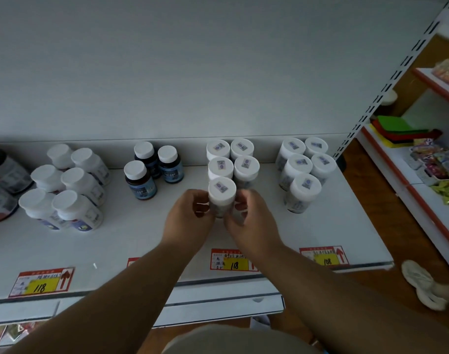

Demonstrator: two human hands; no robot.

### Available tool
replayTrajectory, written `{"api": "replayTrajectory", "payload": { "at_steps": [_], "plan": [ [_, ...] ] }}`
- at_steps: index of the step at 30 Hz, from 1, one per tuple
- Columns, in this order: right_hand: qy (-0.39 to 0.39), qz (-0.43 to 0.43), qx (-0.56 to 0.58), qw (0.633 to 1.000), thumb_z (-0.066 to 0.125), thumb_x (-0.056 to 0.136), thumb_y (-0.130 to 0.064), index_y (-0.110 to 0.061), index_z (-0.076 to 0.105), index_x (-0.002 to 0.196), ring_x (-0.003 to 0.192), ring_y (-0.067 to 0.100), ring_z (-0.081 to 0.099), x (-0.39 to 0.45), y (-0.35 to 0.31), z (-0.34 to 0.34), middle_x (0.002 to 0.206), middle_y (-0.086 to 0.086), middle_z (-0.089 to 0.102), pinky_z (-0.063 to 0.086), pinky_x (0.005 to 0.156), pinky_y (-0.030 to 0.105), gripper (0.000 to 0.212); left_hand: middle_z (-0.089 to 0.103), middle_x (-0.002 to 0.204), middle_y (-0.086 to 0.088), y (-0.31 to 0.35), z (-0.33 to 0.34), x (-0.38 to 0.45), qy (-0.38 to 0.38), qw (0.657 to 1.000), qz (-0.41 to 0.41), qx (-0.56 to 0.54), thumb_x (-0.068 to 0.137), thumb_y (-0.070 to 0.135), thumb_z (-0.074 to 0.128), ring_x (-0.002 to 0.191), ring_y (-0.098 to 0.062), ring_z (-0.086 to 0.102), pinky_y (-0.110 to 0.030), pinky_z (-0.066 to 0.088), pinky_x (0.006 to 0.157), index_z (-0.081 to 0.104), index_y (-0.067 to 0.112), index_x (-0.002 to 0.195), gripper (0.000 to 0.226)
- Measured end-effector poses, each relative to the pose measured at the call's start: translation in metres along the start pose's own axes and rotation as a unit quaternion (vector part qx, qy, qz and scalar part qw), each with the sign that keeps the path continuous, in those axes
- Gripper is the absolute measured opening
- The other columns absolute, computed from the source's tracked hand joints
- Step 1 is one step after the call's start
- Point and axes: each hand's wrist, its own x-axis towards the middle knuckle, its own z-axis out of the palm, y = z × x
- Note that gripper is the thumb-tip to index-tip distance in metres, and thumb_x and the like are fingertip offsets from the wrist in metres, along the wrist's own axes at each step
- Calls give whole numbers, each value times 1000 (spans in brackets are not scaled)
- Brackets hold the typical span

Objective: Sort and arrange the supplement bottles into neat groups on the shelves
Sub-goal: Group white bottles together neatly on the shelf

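Both hands (190,213) grip front bottle (222,194); group of five.

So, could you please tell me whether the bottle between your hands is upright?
Upright: the bottle's white cap faces up, base on the shelf.

matt plastic bottle caps (222,190), smooth metal shelf (141,241).
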Motion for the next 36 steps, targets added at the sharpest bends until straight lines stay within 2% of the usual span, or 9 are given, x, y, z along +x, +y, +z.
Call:
{"api": "replayTrajectory", "payload": {
  "at_steps": [6, 18, 26, 29, 32, 34, 36],
  "plan": [
    [33, -4, -19, 999, 69, 87, -31, -23, 52, 108, 96, 12, 58, 6, 2, 0, 105, -3, 60, 47, 77, 27, 28, 70, 94, 16, 3, 2, 5, -3, 1000, 14, 10, 85, 28, 76, 87, -1, 66, -26, 53, 79, 63, 30, 103, 23],
    [52, 10, -24, 998, 74, 83, -37, -24, 49, 104, 91, 12, 58, 5, -1, 4, 102, -3, 58, 50, 76, 30, 35, 67, 104, 14, -3, -3, 7, -9, 999, 35, 23, 86, 28, 74, 94, -5, 64, -27, 52, 86, 60, 27, 114, 31],
    [67, 12, -19, 998, 76, 81, -26, -22, 48, 104, 86, 7, 56, -29, -12, 1, 100, -3, 56, 48, 74, 26, 36, 64, 108, 13, -19, -18, -26, -12, 998, 47, 33, 87, 20, 72, 96, -4, 61, -18, 46, 83, 58, 25, 118, 34],
    [42, -11, 2, 999, 75, 82, -26, -22, 50, 104, 84, 3, 55, -40, -15, 4, 100, -5, 57, 42, 69, 14, 33, 64, 106, 15, -22, -26, -46, 22, 998, 51, 35, 87, 21, 72, 95, -2, 61, -14, 47, 81, 59, 28, 115, 32],
    [26, -24, 22, 999, 75, 83, -25, -23, 51, 103, 85, 4, 56, -51, -16, 9, 98, -6, 57, 36, 65, 5, 31, 64, 103, 16, -27, -28, -67, 65, 997, 46, 23, 87, 20, 72, 92, 2, 60, -2, 41, 70, 60, 29, 113, 30],
    [21, -29, 38, 999, 75, 83, -24, -22, 52, 105, 86, 6, 57, -59, -18, 14, 100, -5, 58, 40, 63, 3, 32, 65, 102, 18, -30, -29, -78, 78, 996, 43, 9, 87, 19, 73, 91, 6, 60, 2, 40, 67, 61, 28, 113, 30],
    [9, -26, 49, 998, 75, 83, -25, -22, 52, 106, 86, 6, 58, -70, -22, 20, 100, -6, 57, 49, 70, 12, 33, 65, 101, 19, -35, -32, -86, 81, 996, 34, -4, 87, 19, 73, 92, 5, 60, -1, 42, 70, 61, 27, 113, 30]
  ]
}}
